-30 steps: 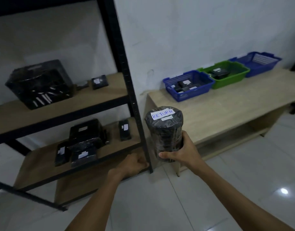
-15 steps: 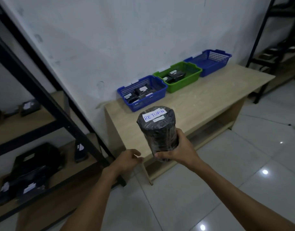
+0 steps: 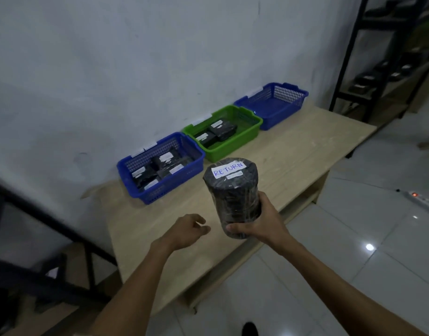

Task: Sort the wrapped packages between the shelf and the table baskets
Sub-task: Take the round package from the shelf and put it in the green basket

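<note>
My right hand (image 3: 262, 224) grips a black wrapped cylinder package (image 3: 232, 192) by its lower part, upright, with a white label reading RETURN on top. It hangs over the front part of the wooden table (image 3: 305, 151). My left hand (image 3: 186, 229) hovers beside it, fingers loosely curled, holding nothing. Along the wall stand three baskets: a near blue basket (image 3: 196, 161) with several black packages, a green basket (image 3: 254, 122) with two packages, and a far blue basket (image 3: 293, 103) that looks empty.
The black metal shelf (image 3: 50, 226) frame crosses the lower left. A second black shelf (image 3: 354, 57) with dark items stands at the far right. A power strip (image 3: 422, 200) with a red light lies on the white tiled floor.
The view has swung right, away from the shelf and toward the table. The package in my right hand has come over the table. My left hand has left the shelf post.
</note>
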Demonstrator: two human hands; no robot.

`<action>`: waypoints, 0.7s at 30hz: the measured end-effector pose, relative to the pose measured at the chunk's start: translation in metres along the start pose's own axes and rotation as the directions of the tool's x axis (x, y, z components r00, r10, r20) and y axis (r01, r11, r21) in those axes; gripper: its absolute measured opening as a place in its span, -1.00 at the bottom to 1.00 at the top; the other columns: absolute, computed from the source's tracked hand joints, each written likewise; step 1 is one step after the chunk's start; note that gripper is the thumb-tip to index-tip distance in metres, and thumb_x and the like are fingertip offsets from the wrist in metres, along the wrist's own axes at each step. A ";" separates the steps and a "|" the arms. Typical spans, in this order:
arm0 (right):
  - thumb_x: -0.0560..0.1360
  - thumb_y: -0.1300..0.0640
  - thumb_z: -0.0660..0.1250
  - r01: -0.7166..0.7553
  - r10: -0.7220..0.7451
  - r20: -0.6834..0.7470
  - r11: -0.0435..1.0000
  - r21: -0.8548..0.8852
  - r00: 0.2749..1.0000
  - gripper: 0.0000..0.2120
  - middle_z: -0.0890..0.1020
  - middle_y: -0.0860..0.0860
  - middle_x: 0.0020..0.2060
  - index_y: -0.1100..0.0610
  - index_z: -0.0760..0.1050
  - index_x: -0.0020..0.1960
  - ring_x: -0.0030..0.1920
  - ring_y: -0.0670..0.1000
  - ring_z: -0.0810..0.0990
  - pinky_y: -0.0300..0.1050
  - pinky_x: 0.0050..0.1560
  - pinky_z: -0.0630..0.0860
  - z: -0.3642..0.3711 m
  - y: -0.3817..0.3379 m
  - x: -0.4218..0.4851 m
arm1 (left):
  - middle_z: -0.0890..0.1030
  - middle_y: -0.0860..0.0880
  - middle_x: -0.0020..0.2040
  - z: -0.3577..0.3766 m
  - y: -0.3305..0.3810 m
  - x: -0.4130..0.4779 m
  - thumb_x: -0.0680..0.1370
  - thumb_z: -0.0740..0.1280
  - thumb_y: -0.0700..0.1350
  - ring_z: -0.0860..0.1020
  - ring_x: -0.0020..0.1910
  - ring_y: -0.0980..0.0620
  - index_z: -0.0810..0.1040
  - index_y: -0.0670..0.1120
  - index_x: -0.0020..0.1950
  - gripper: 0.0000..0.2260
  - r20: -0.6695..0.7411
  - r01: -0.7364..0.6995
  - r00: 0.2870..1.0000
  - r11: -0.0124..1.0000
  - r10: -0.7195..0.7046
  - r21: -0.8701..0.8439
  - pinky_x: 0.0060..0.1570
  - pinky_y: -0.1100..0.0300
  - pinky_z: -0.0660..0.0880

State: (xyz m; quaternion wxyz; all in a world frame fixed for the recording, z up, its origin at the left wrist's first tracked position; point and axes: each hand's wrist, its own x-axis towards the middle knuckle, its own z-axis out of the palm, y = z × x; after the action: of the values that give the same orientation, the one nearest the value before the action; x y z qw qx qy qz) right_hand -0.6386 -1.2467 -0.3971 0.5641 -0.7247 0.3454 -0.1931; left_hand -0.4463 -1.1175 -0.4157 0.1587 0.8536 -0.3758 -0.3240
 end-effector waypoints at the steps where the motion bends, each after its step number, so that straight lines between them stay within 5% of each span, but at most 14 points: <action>1: -0.10 -0.23 0.59 -0.010 0.010 -0.002 1.000 -0.012 1.000 -0.02 0.58 -0.13 0.08 -0.08 0.32 0.25 0.12 -0.03 0.57 0.03 0.10 0.56 -0.007 0.000 0.015 | 0.55 0.02 0.06 -0.004 0.008 0.016 0.55 0.32 0.11 0.56 0.00 0.07 0.49 -0.06 0.31 -0.60 0.021 -0.005 1.000 1.000 0.005 -0.003 -0.03 0.22 0.49; 7: 0.05 -0.03 0.67 0.009 -0.009 -0.014 0.999 -0.053 1.000 -0.19 0.54 -0.27 -0.06 -0.16 0.30 0.17 0.00 -0.11 0.55 -0.18 -0.04 0.48 -0.052 -0.009 0.100 | 0.58 -0.02 0.09 -0.040 0.064 0.112 0.55 0.33 0.10 0.53 -0.02 0.08 0.51 -0.08 0.28 -0.62 -0.030 -0.045 0.998 0.998 0.046 0.036 -0.04 0.25 0.41; 21: -0.04 -0.12 0.66 -0.001 0.014 0.145 0.996 -0.087 0.989 -0.15 0.61 -0.18 -0.02 -0.12 0.35 0.17 0.01 -0.11 0.59 -0.08 0.02 0.55 -0.152 0.033 0.330 | 0.64 0.00 -0.03 -0.038 0.140 0.278 0.53 0.37 0.09 0.61 -0.06 0.06 0.55 -0.08 0.22 -0.65 -0.087 0.136 0.985 0.980 -0.150 -0.144 0.03 0.11 0.55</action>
State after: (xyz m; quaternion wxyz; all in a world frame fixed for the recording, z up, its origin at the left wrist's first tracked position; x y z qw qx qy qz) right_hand -0.5231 -1.5921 -0.4208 0.5564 -0.7595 0.3141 -0.1223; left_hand -0.3550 -1.4166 -0.4363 0.2115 0.8803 -0.2819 -0.3177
